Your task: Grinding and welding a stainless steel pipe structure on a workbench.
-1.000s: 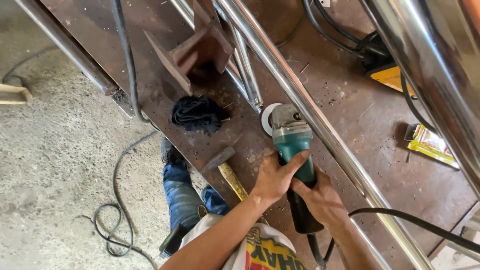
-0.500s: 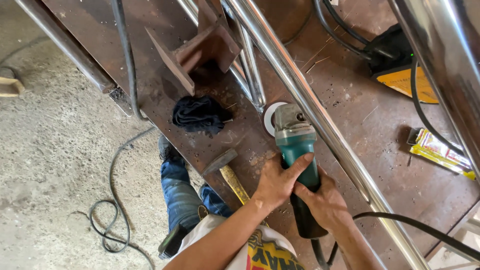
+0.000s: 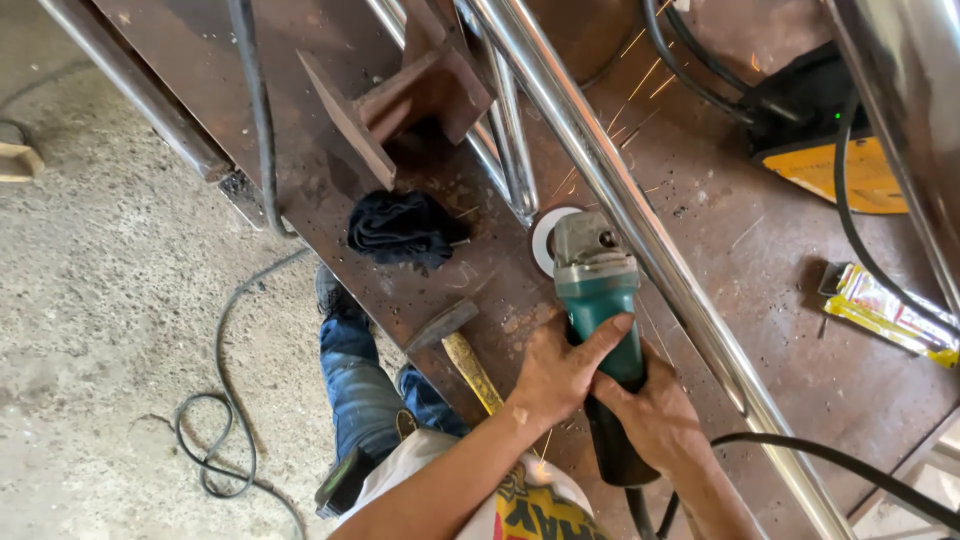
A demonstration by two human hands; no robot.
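Both my hands grip a green and black angle grinder point(image 3: 597, 300) over a rusty steel work table point(image 3: 770, 300). My left hand point(image 3: 560, 372) wraps the green body from the left. My right hand point(image 3: 652, 415) holds the black rear handle just behind it. The white grinding disc point(image 3: 543, 240) sits at the tool's front, beside a shiny steel tube point(image 3: 620, 200) that runs diagonally across the table. Orange sparks point(image 3: 640, 90) fly up past the tube. The grinder's black cord point(image 3: 830, 470) trails off to the right.
A hammer point(image 3: 455, 340) with a yellow handle lies left of my hands. A dark rag point(image 3: 400, 228) and a rusty angle bracket point(image 3: 400, 110) sit further up the table. A yellow and black machine point(image 3: 830, 150) and a yellow packet point(image 3: 890, 310) lie on the right. A cable point(image 3: 220, 420) coils on the concrete floor.
The grinder has edged forward along the tube, and sparks now fly from the disc. Both hands keep the same grip.
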